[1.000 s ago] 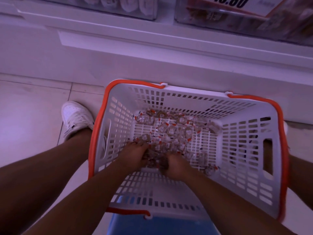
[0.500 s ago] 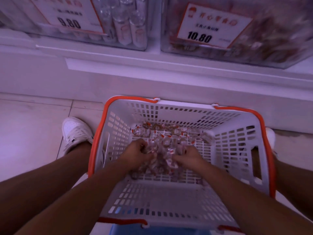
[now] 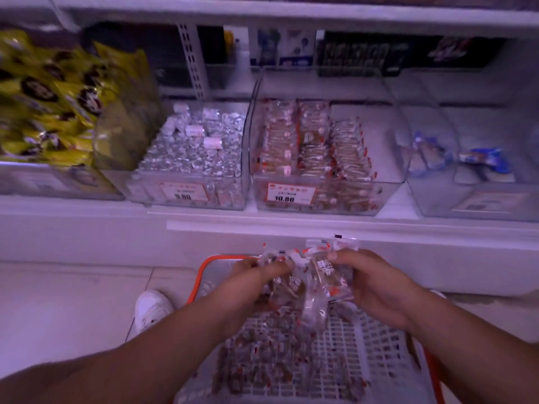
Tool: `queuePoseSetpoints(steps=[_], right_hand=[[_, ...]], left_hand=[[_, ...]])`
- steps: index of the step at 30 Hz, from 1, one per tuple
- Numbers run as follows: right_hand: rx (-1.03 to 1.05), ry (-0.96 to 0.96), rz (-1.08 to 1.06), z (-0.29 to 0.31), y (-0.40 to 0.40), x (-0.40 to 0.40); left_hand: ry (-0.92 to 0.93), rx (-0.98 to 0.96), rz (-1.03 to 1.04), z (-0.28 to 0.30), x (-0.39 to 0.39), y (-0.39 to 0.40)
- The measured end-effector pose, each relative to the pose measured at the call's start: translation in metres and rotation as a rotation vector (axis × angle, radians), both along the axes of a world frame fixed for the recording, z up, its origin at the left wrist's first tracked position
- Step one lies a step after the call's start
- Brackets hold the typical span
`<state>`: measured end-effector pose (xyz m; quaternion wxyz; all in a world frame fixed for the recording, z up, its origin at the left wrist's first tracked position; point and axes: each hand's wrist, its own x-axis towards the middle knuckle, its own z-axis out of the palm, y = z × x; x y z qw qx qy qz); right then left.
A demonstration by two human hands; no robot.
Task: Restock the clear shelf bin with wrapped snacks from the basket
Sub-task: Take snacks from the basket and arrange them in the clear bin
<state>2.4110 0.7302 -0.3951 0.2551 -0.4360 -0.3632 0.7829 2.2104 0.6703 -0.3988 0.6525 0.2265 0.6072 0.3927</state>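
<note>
Now we stand before the shelf (image 3: 204, 220), which carries a row of clear bins, and the one that matters for us is the bin (image 3: 326, 199) with the 10.80 price tag (image 3: 291, 193), directly ahead and above our hands. This bin already holds three rows of the same brown snacks in clear wrap with red ends, but the rear part on its right side looks bare, so we judge it is only partly filled. To its left is a bin of silver sweets (image 3: 192, 153), further left are yellow bags (image 3: 49, 97), and to the right a nearly bare bin with a few blue packs (image 3: 484, 160). Below, the white basket (image 3: 388, 354) with an orange rim sits between our feet, and many snacks (image 3: 262, 363) lie on its floor, so most of the work is left. Our left hand (image 3: 250, 278) and right hand (image 3: 370, 284) are both curled around one shared bundle (image 3: 309, 278), pressed between them and lifted above the basket, near the shelf's front edge but well apart from the bin. We think this load must travel up and forward over the bin's front wall, and several more handfuls will be needed after it. Loose packs at the bottom of the bundle might slip out.
</note>
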Motion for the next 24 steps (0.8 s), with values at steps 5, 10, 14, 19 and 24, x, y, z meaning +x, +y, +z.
queuePoseSetpoints(steps=[5,10,14,19,24], right_hand=[[0.147,-0.171,-0.148,-0.01,-0.029,-0.026],[0.315,-0.423,-0.117,-0.02,-0.021,-0.042],[0.546,-0.517,-0.028,-0.029,-0.009,-0.046],[0.552,-0.521,0.004,-0.039,-0.003,-0.049],[0.428,-0.482,-0.137,-0.043,-0.001,-0.046]], left_hand=[[-0.03,-0.013,0.207,0.002,0.026,-0.014],[0.155,0.01,0.241,-0.011,0.026,0.01],[0.508,0.09,0.187,-0.017,0.013,0.034],[0.402,0.012,0.243,-0.027,0.018,0.044],[-0.04,-0.021,0.277,-0.027,0.018,0.041]])
